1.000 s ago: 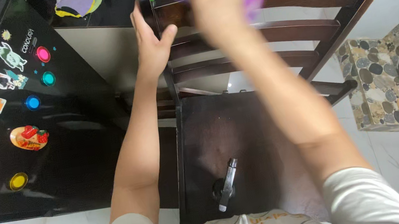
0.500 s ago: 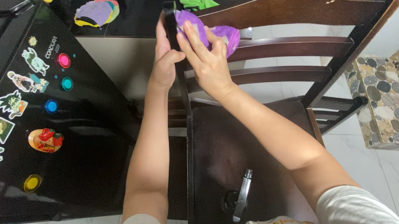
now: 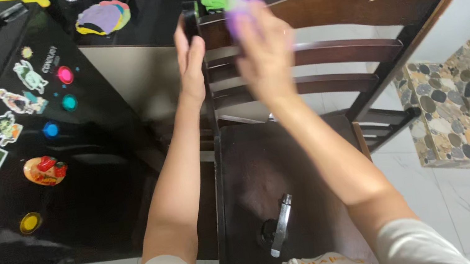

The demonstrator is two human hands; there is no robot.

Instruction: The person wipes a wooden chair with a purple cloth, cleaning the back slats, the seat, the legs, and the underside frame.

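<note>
Cloth: a purple cloth (image 3: 242,8), bunched and blurred, pressed against the top rail of the dark wooden chair (image 3: 353,6) near its left post.
Right hand: the right hand (image 3: 265,52) is closed over the cloth, fingers wrapped on it.
Left hand: the left hand (image 3: 190,57) clasps the chair's left post, thumb on the inner side.
Seat: a metal handle (image 3: 280,225) lies on it.
Left: a black cabinet (image 3: 97,172) with stickers.
</note>
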